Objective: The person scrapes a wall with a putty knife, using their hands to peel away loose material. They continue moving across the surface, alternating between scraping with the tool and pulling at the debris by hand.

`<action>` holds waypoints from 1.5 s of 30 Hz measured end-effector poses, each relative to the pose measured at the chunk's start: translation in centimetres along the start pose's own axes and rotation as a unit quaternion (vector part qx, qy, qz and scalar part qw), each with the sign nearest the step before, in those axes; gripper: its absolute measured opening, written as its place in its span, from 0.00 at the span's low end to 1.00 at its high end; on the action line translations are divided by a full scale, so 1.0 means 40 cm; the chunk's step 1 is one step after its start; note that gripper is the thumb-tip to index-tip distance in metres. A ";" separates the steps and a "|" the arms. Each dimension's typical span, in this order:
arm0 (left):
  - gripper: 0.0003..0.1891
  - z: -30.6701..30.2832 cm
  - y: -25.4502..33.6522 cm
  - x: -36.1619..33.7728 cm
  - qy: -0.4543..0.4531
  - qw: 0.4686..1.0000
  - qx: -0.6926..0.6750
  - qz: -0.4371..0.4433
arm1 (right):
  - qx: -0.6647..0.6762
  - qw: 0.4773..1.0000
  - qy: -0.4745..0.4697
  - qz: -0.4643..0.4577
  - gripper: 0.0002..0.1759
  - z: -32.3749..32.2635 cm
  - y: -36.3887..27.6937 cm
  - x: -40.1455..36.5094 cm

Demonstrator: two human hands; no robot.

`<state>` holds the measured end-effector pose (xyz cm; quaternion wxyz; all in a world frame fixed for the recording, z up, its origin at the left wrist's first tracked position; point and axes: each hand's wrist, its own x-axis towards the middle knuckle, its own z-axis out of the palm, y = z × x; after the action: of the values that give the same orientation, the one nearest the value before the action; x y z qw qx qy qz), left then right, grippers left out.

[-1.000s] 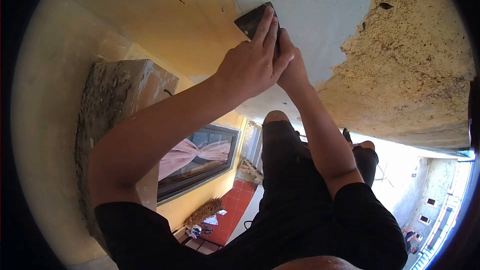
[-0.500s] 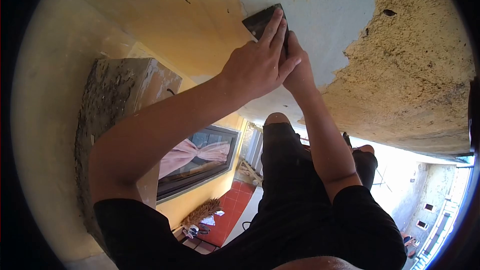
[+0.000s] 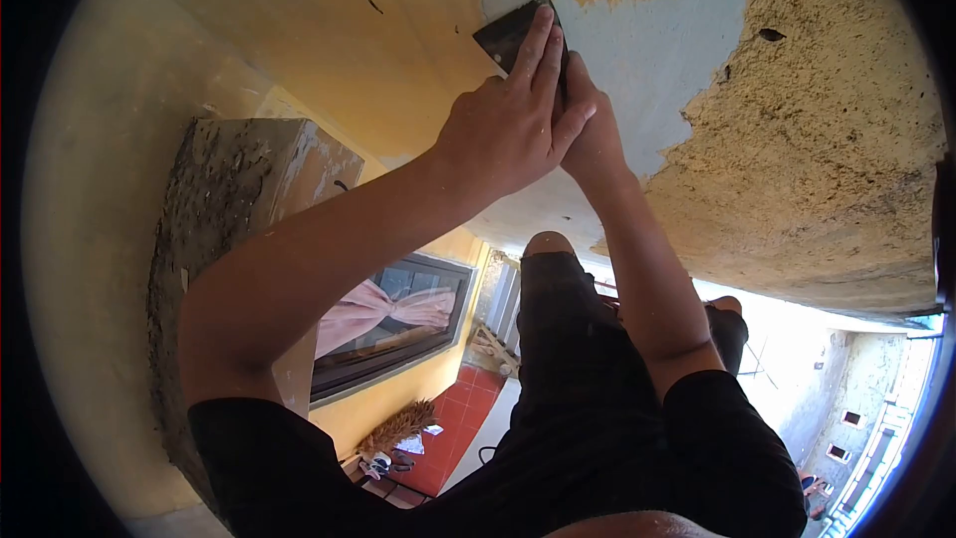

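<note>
A dark, wide-bladed scraper (image 3: 506,34) lies against the yellow painted surface (image 3: 398,60), at the edge of a bare pale grey patch (image 3: 637,65). My left hand (image 3: 506,128) is laid over the scraper, two fingers stretched along its blade and the thumb crossing my other hand. Its remaining fingers are mostly hidden. My right hand (image 3: 596,134) is closed low on the scraper, behind the left; the handle itself is covered by both hands.
Rough, crumbling plaster (image 3: 827,130) spreads to the right. At left juts a flaking, stained block (image 3: 229,169). Below are a window (image 3: 398,324) with a tied pink curtain, red floor tiles (image 3: 460,418) and a dried brush-like bundle (image 3: 398,425).
Both hands and the scraper have shifted slightly up and left in the view. The grip looks the same.
</note>
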<state>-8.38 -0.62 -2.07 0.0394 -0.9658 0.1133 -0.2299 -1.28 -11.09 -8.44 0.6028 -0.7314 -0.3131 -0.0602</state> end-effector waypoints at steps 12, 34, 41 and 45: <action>0.37 -0.008 0.002 0.003 -0.009 1.000 -0.008 0.008 | 0.060 0.998 0.020 0.004 0.14 0.014 0.010 -0.007; 0.36 -0.008 0.006 -0.001 -0.015 1.000 -0.023 0.008 | 0.063 0.995 -0.026 0.072 0.28 0.003 -0.010 -0.016; 0.36 -0.020 0.001 0.008 -0.009 1.000 -0.028 0.004 | 0.110 0.994 0.015 0.004 0.19 0.020 -0.015 -0.002; 0.36 -0.020 -0.008 0.016 0.023 0.999 -0.025 0.016 | 0.142 0.990 0.012 0.010 0.20 0.018 -0.033 0.013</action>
<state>-8.14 -0.47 -1.03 0.0159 -0.9591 0.1350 -0.2481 -1.76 -10.14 -7.26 0.7047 -0.6408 -0.3041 -0.0182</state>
